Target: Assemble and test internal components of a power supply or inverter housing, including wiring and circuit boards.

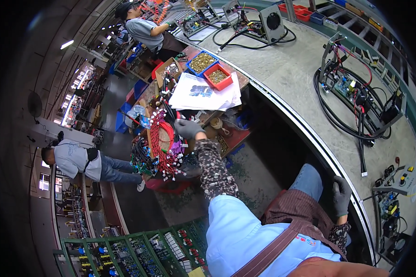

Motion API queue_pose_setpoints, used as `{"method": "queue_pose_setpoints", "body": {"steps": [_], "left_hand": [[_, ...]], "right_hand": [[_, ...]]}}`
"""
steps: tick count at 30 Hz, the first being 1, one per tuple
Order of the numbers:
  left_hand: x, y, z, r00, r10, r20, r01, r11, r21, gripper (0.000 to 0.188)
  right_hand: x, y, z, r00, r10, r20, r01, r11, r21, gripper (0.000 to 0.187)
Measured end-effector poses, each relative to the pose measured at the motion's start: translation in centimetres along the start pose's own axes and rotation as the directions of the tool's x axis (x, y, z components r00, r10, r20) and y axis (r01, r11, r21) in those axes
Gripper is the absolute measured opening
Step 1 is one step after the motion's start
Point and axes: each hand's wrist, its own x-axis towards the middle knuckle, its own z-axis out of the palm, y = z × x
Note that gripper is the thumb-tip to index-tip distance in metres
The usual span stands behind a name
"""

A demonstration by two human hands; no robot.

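My left hand [189, 129], in a grey glove, reaches out to a cluttered side bench. Its fingers are bent around a small red piece whose kind I cannot make out. Just left of it lie bundles of red wires [162, 147] with white connectors, and dark cables. Beyond it printed paper sheets [204, 94] lie under a red bin [218, 77] of small brass-coloured parts. A blue bin [201, 63] with similar parts adjoins it. My right hand [342, 196], also gloved in grey, hangs at the metal edge of the workbench, with loosely bent fingers and nothing visible in it.
On the grey workbench [293, 57] to the right stand open electronic assemblies [351, 92] with black cables. A small control box [402, 180] sits near its right end. A green rack of circuit boards [138, 254] is at lower left. Co-workers [145, 32] [81, 159] stand farther off.
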Motion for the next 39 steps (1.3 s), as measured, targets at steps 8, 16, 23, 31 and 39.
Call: {"method": "queue_pose_setpoints", "body": {"steps": [8, 16, 23, 31, 39], "left_hand": [[12.7, 10.3, -8.4, 0.911, -0.040, -0.411, -0.236, 0.766, -0.598, 0.031], [11.7, 20.1, -15.3, 0.952, 0.145, -0.268, -0.274, 0.792, -0.545, 0.025], [13.3, 4.8, -8.7, 0.782, 0.150, 0.605, -0.526, 0.680, 0.511, 0.023], [8.5, -0.2, -5.1, 0.704, -0.192, 0.684, -0.622, 0.299, 0.724, 0.036], [19.6, 1.3, -10.7, 0.895, 0.393, 0.211, -0.318, 0.233, 0.919, 0.041]], "right_hand": [[1.6, -0.1, 0.5, 0.989, 0.079, 0.128, -0.088, 0.994, 0.063, 0.020], [1.1, -1.0, -0.5, 0.971, 0.224, 0.077, -0.231, 0.969, 0.088, 0.019], [0.7, -0.1, 0.1, 0.989, 0.132, 0.059, -0.134, 0.991, 0.024, 0.020], [0.0, -0.8, -1.2, 0.984, 0.155, 0.084, -0.157, 0.987, 0.018, 0.022], [-0.6, 0.3, -1.2, 0.978, 0.156, 0.136, -0.163, 0.986, 0.038, 0.020]]}}
